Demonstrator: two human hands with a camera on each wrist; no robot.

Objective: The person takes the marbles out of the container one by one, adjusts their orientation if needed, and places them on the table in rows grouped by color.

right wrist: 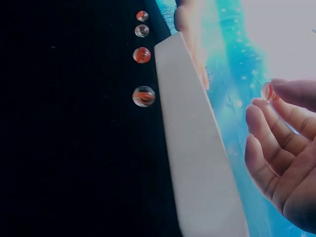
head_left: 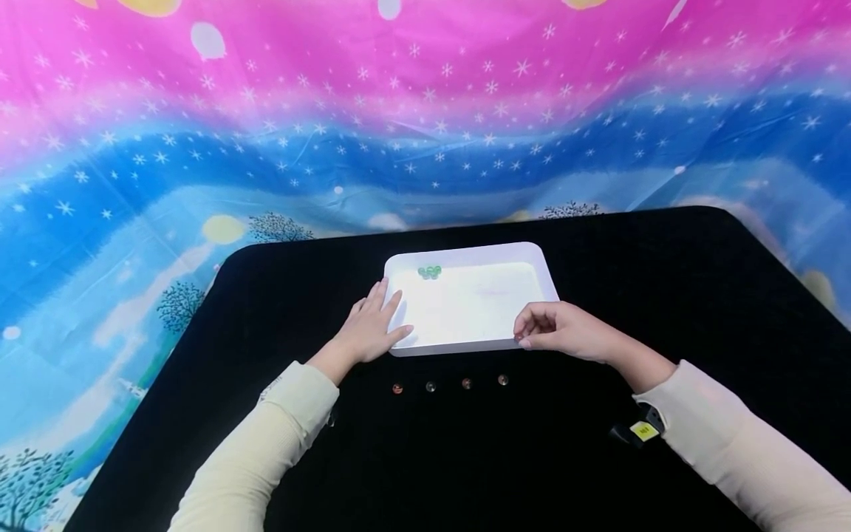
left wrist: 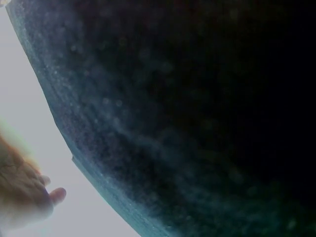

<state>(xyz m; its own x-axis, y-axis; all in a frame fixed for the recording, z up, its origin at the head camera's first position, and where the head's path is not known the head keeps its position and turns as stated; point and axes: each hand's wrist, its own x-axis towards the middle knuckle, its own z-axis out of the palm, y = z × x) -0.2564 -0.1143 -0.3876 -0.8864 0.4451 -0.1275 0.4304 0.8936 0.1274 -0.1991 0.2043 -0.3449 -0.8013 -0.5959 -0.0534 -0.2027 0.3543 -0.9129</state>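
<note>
Between thumb and fingertips, my right hand [head_left: 565, 326] pinches a glass marble [right wrist: 268, 92] with an orange swirl, at the near right edge of a white tray [head_left: 459, 346]. My left hand [head_left: 368, 323] rests on the tray's left side, its fingers spread and straight. Inside the tray, a cluster of several green marbles [head_left: 430, 273] lies in the far left corner. In front of the tray, several clear marbles form a row, such as one with an orange swirl [right wrist: 143, 96] and a redder one [right wrist: 141, 55].
A black cloth-covered table [head_left: 439, 458] lies under everything. Behind it hangs a pink and blue snowflake-patterned cloth [head_left: 425, 133]. A black band with a yellow label [head_left: 643, 431] is on the right wrist. Mostly dark, blurred surface [left wrist: 173, 123] fills the left wrist view.
</note>
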